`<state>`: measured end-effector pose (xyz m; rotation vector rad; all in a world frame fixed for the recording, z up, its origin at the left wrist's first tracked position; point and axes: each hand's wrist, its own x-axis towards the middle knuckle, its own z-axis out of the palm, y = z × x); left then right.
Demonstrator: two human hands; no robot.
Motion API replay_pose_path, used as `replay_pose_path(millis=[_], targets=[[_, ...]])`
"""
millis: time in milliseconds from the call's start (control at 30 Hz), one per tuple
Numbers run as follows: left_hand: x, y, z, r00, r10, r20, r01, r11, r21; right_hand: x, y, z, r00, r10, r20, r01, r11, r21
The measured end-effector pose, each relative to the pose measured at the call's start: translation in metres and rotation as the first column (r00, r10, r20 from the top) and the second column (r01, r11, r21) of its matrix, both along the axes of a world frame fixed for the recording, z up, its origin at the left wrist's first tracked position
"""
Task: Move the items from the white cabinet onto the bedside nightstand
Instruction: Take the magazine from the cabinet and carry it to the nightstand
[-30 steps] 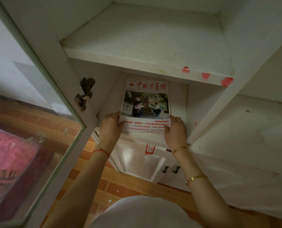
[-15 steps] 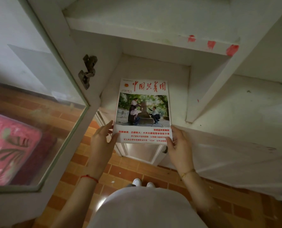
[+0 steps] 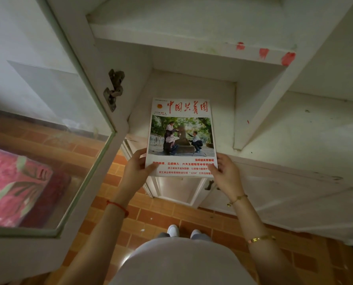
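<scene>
A magazine [image 3: 181,136] with red Chinese title characters and a photo of people around a stone marker is held flat, cover up, in front of the white cabinet [image 3: 192,48]. My left hand [image 3: 137,170] grips its lower left corner. My right hand [image 3: 226,173] grips its lower right corner. The magazine's near half hangs past the shelf's front edge; its far half is over the lower shelf compartment [image 3: 218,120]. I cannot tell whether it still touches the shelf.
The cabinet's glass door [image 3: 54,124] stands open at my left, with a metal hinge [image 3: 115,89]. A bed with a pink floral cover [image 3: 13,186] shows through the glass. Lower cabinet doors with dark handles [image 3: 209,185] are below. The floor is orange tile [image 3: 157,217].
Both hands have pulled the magazine toward me, out of the lower shelf compartment, so it overhangs the shelf edge. The camera has tilted further down.
</scene>
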<state>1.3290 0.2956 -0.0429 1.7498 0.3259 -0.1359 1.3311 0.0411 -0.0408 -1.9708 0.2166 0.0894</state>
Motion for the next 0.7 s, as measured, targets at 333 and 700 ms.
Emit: replay_pose_path(millis=[333,700], targets=[[-0.043,-0.013,0.003,0.993,0.086,0.081,-0.074,0.987,-0.142,-0.031,-0.010,0.005,0.993,0.045,0.106,-0.048,0.998,0.027],[-0.152,-0.097,0.022,0.951,0.288,0.112,-0.272,0.952,-0.139,-0.088,-0.080,0.015,0.957,0.259,0.128,-0.267,0.962,0.053]])
